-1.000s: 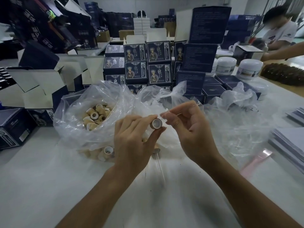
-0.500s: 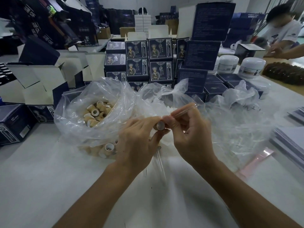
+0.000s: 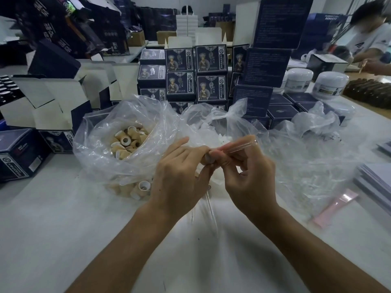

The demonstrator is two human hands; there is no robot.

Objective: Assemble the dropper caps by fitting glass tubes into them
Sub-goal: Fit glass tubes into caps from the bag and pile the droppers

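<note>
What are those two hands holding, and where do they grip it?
The left hand pinches a tan cap by its sides. The right hand pinches a glass tube near the end at the cap.

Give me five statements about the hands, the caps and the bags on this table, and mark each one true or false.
1. The left hand grips a small tan dropper cap. True.
2. The right hand pinches a thin clear glass tube that points at the cap. True.
3. The clear plastic bag of tan caps lies to the right of both hands. False: it lies to their left.
4. The flat pink plastic strip is held in the right hand. False: it lies on the white table, to the right.
5. Two white round jars stand at the far right. True.
</note>
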